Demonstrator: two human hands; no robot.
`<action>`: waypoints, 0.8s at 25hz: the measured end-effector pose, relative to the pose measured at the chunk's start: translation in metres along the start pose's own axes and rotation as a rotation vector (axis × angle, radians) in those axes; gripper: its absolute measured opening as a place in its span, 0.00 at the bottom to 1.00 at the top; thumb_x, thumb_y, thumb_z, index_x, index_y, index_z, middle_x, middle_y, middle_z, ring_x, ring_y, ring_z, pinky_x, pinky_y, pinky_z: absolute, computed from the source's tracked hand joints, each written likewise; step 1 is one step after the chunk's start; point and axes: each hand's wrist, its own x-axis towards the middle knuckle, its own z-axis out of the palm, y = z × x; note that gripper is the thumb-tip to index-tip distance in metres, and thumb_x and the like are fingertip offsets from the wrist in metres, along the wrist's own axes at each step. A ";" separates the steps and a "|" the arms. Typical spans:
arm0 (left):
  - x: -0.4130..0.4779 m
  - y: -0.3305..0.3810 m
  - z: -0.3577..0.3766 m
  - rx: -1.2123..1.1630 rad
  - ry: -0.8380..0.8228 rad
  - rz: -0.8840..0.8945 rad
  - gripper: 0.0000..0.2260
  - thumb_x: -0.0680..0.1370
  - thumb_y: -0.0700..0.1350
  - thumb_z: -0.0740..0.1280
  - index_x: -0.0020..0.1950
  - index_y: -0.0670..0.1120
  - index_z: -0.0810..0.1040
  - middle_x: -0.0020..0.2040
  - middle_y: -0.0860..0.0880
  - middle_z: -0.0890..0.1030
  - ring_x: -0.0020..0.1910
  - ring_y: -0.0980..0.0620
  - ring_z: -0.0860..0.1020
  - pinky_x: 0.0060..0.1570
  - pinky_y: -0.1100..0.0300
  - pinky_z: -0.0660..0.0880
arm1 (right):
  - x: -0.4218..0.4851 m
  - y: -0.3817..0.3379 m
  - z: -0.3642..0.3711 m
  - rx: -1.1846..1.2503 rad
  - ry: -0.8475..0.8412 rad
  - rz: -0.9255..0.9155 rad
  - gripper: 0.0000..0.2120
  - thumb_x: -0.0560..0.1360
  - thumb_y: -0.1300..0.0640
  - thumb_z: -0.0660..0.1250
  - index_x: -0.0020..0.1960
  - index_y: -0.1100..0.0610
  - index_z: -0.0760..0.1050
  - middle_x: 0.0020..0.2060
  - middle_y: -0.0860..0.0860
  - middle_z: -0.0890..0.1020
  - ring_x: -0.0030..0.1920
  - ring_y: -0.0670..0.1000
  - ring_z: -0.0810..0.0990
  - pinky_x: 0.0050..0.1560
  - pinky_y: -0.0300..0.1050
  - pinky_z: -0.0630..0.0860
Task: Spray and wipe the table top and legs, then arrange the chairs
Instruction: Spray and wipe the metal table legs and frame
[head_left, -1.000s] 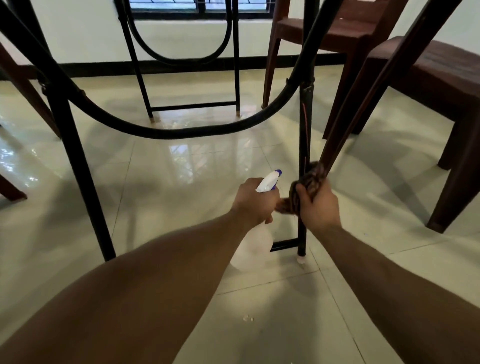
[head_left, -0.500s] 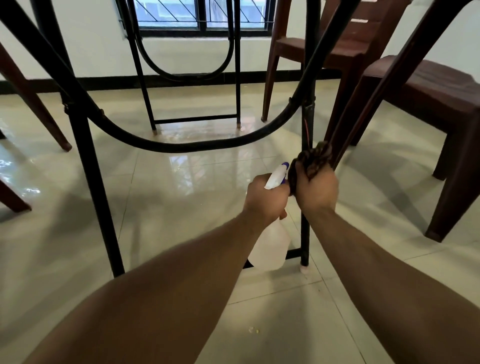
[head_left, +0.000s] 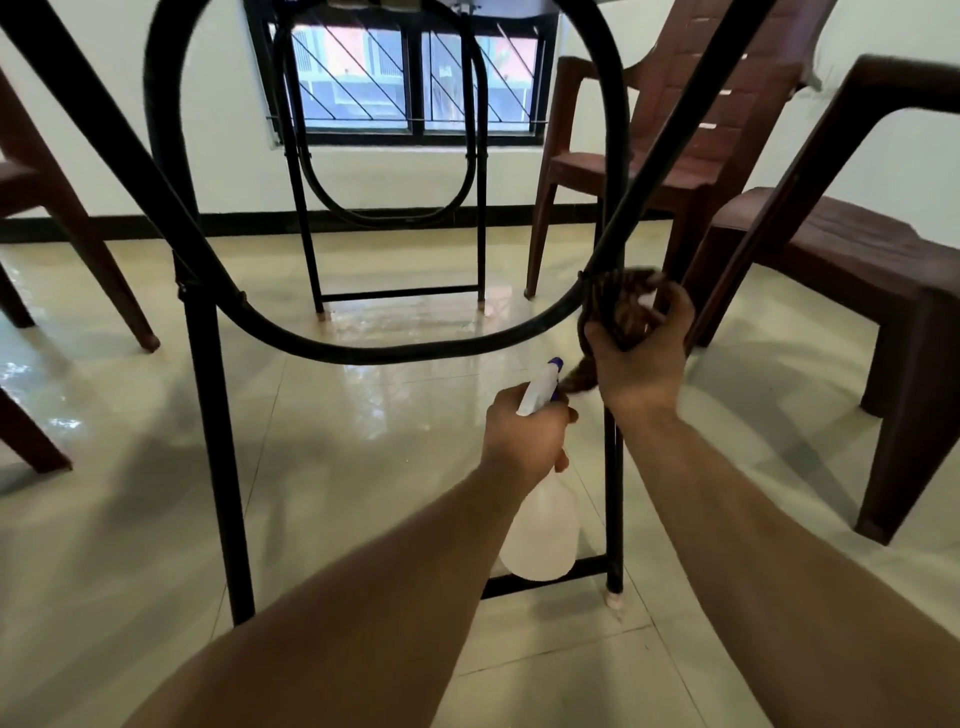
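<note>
**Wiping a black metal table leg**

The right hand (head_left: 640, 358) grips a brown cloth (head_left: 618, 306) wrapped around the table leg (head_left: 614, 483), where the curved brace (head_left: 363, 353) joins it. Just below, the left hand (head_left: 527, 434) clasps a translucent spray bottle (head_left: 543, 530) upright. Brown plastic chairs (head_left: 675, 150) stand beside the table.
</note>
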 end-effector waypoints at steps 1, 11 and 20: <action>0.001 0.001 -0.001 -0.014 0.003 0.000 0.07 0.78 0.38 0.65 0.52 0.40 0.81 0.45 0.43 0.86 0.27 0.47 0.80 0.34 0.55 0.79 | 0.005 -0.013 0.006 -0.011 0.018 -0.099 0.33 0.73 0.56 0.75 0.73 0.49 0.64 0.61 0.44 0.76 0.58 0.43 0.76 0.56 0.33 0.73; 0.001 -0.006 -0.011 -0.055 0.003 -0.002 0.06 0.78 0.37 0.64 0.47 0.38 0.81 0.43 0.44 0.85 0.24 0.45 0.77 0.31 0.55 0.76 | -0.015 -0.027 0.007 -0.183 0.122 -0.322 0.09 0.81 0.62 0.64 0.60 0.59 0.78 0.69 0.54 0.69 0.56 0.37 0.78 0.50 0.14 0.63; -0.005 -0.010 -0.007 -0.082 -0.037 -0.032 0.08 0.79 0.37 0.65 0.48 0.48 0.82 0.39 0.50 0.85 0.30 0.43 0.80 0.34 0.50 0.79 | 0.014 -0.059 0.006 -0.036 0.135 -0.521 0.16 0.80 0.62 0.64 0.68 0.59 0.69 0.55 0.42 0.79 0.53 0.36 0.79 0.57 0.36 0.77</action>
